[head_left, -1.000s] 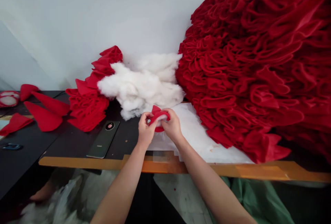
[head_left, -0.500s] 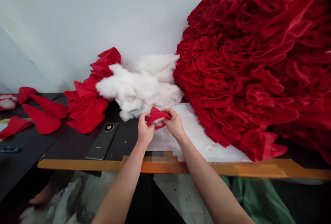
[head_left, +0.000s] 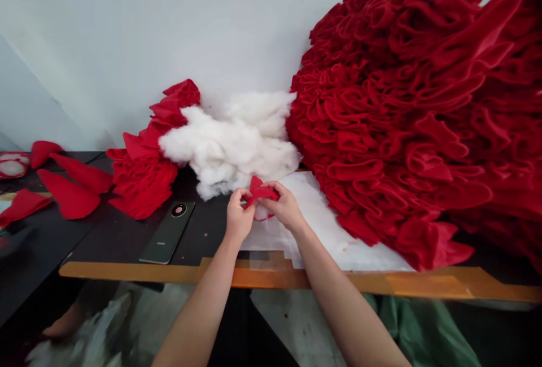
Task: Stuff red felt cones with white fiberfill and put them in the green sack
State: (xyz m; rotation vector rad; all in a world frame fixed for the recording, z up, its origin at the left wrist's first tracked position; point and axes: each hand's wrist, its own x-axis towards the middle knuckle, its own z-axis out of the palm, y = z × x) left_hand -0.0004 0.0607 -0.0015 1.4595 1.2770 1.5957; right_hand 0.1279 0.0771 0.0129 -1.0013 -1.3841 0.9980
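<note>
Between my hands is a red felt cone hat point(head_left: 256, 185) with white stuffing showing at its opening, which faces me. My left hand point(head_left: 239, 213) is closed on its left edge, and my right hand point(head_left: 288, 205) pinches the right edge. The hat's tip points away, toward a heap of white fluffy stuffing point(head_left: 237, 147) just behind it. Under my hands lies a white sheet point(head_left: 322, 220) on the dark table.
A huge pile of red felt pieces point(head_left: 389, 107) rises on the right. At left are a smaller red stack point(head_left: 144, 180), a phone point(head_left: 168, 232) and several filled red cones point(head_left: 70, 193). Brown tape point(head_left: 161, 271) covers the table's front edge; a green bag point(head_left: 419, 327) sits below.
My fingers have folded the hat's upper edge down and drawn its sides inward, so the opening looks narrower. A small dark object at far left is now covered by a blurred dark shape.
</note>
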